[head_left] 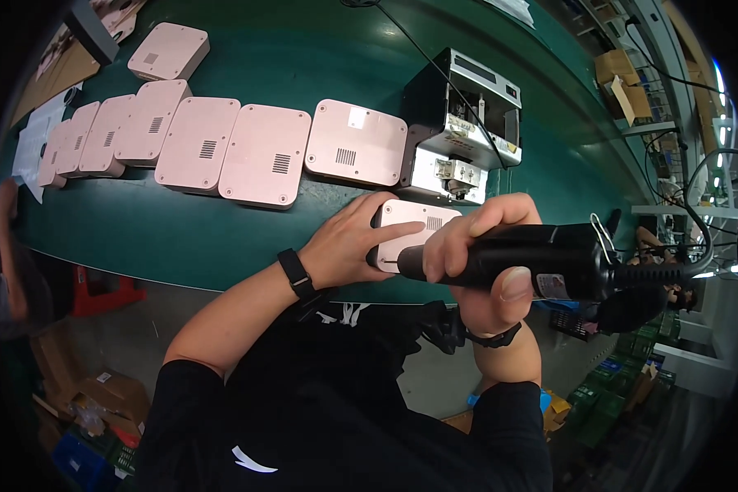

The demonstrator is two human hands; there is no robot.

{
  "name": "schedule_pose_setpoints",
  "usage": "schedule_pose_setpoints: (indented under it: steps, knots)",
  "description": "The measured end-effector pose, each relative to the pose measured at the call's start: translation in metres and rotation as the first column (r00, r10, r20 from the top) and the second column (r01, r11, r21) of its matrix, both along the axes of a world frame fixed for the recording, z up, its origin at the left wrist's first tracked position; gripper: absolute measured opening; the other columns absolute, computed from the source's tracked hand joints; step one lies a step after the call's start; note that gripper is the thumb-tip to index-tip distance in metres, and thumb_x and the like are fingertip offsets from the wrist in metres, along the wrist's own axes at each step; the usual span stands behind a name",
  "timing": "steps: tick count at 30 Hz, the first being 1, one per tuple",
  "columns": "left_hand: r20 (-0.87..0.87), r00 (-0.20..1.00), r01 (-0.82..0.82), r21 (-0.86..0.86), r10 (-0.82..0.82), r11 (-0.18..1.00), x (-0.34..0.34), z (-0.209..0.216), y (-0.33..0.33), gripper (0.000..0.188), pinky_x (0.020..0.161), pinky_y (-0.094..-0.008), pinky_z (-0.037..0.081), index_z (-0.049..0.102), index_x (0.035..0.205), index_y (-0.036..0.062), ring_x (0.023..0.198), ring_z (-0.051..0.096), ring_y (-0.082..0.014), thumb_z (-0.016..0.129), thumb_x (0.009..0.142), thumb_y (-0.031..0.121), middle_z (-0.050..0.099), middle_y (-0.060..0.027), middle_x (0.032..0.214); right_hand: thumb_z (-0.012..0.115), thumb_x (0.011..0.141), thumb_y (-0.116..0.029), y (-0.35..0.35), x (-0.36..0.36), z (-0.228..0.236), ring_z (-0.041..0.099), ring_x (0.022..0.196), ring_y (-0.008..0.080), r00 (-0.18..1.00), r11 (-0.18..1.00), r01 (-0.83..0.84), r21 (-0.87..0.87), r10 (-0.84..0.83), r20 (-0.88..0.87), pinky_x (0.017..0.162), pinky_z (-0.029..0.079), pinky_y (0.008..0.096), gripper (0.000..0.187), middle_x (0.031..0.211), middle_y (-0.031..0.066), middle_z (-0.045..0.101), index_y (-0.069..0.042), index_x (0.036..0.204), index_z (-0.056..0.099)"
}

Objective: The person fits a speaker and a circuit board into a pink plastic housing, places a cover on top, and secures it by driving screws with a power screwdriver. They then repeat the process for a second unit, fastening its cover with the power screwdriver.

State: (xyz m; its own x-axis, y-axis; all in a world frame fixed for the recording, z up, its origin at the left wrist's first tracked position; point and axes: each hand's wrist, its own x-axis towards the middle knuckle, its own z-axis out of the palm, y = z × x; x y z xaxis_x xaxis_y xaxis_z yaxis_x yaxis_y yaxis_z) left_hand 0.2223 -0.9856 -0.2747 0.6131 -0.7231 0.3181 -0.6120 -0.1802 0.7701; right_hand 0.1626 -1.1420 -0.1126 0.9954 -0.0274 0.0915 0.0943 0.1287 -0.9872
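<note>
A pinkish-white plastic box (402, 213) with rounded corners and a slotted vent lies near the table's front edge. My left hand (346, 242) grips its left side, with the fingers spread over the edge and top. A black corded electric screwdriver (541, 250) lies almost level in my right hand (459, 242), whose fingers and thumb wrap round the body. Its thin bit points left, with the tip at the box's near left corner. Whether a screw sits under the tip cannot be made out. The screwdriver and my right hand cover part of the box.
Behind the box stands a black and silver screw feeder (467, 123). Several similar boxes (262, 156) form a row to the left on the green table (303, 57). A cable (418, 45) crosses the feeder. Another person's arm (8, 238) shows at the far left.
</note>
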Motion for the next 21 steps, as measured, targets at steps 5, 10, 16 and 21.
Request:
schedule_pose_setpoints:
  steps: [5,10,16,21]
  knots:
    - [-0.016,1.000,-0.005,-0.012,0.005,1.000,0.000,-0.002,0.001,0.085,0.110,-0.0459,0.050,0.064,0.145,0.0307,0.134,0.053,-0.0367,0.094,0.066,0.020,0.050,-0.0154,0.146,0.081,0.086,-0.062,0.003,0.002,-0.011,0.061,0.064,0.0221,0.999,0.999,-0.035,0.011,0.035,-0.017,0.063,0.053,0.0370,0.071,0.075,0.0083,0.059,-0.007,0.114,0.046]
    - [-0.013,1.000,-0.001,-0.039,0.001,0.999,0.002,-0.004,-0.002,0.087,0.110,-0.0463,0.051,0.064,0.144,0.0304,0.133,0.054,-0.0377,0.094,0.063,0.019,0.051,-0.0163,0.145,0.086,0.083,-0.060,0.003,-0.001,-0.010,0.062,0.071,0.0215,0.994,0.997,-0.071,-0.043,0.067,-0.088,0.070,0.055,0.0373,0.072,0.079,0.0080,0.060,-0.008,0.112,0.046]
    - [0.032,0.999,-0.016,-0.040,0.017,0.999,0.001,-0.010,-0.004,0.088,0.109,-0.0473,0.051,0.065,0.144,0.0297,0.131,0.054,-0.0392,0.094,0.061,0.018,0.052,-0.0177,0.144,0.090,0.082,-0.057,0.000,-0.005,-0.004,0.063,0.079,0.0209,0.978,0.981,-0.150,-0.121,0.129,-0.161,0.077,0.055,0.0367,0.071,0.083,0.0080,0.063,-0.008,0.111,0.047]
    - [0.017,1.000,-0.024,-0.037,0.025,0.999,-0.001,-0.009,-0.003,0.085,0.109,-0.0475,0.051,0.066,0.143,0.0286,0.130,0.055,-0.0392,0.094,0.063,0.020,0.052,-0.0180,0.144,0.090,0.081,-0.058,-0.001,-0.005,-0.008,0.064,0.080,0.0200,0.972,0.951,-0.222,-0.214,0.197,-0.129,0.078,0.055,0.0365,0.072,0.084,0.0073,0.063,-0.008,0.111,0.048]
